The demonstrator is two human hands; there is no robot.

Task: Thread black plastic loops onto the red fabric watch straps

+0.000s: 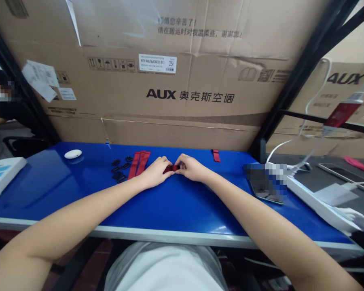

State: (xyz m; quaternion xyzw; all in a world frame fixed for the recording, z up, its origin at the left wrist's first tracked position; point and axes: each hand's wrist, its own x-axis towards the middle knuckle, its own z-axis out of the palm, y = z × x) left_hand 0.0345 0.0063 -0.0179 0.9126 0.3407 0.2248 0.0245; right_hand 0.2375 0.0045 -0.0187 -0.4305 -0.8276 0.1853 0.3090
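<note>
Between my two hands, just above the blue table, is a short red webbing strap (169, 169) with a small black piece, likely a buckle (176, 167), at its right end. My left hand (156, 171) pinches the strap from the left. My right hand (188, 167) has its fingers closed at the black piece. Left of my left hand lie several red straps (138, 163) side by side. Beyond them is a loose group of black plastic buckles (119, 167). A red strap with a black end (216, 156) lies apart, to the right of my right hand.
A cardboard carton (182, 105) walls the back of the blue table (176, 210). A white oval object (73, 154) and a white device (3, 173) are on the left. A phone (265, 186) and a white power strip (318, 202) with cables are on the right. Someone sits at far left.
</note>
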